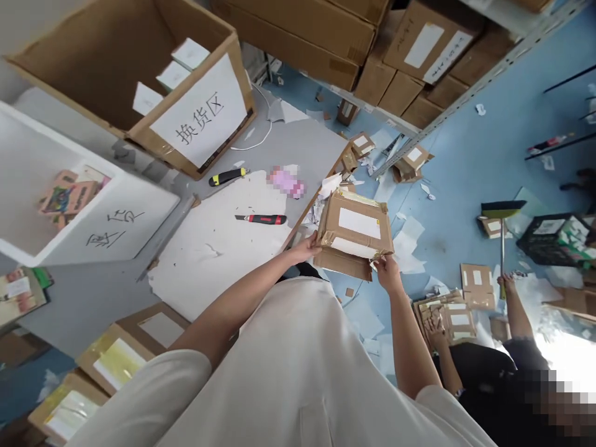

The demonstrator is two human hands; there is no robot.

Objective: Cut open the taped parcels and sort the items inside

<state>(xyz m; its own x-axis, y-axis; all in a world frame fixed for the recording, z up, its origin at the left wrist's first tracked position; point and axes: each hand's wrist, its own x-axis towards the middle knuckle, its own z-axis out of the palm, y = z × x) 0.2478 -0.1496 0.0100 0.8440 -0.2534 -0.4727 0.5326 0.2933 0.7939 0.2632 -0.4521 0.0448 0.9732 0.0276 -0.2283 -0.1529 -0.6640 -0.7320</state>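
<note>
Left hand pinches the labelled carton at eight o'clock, right hand at five — seemingly flap-handling; next needs steady grip.

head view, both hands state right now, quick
Left hand: closed, holding the cardboard box at its near left corner.
Right hand: closed, holding the same box at its near right corner.

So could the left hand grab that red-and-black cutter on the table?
Probably, though the left hand would have to release the cardboard box first; the cutter lies uncovered nearby.
</note>
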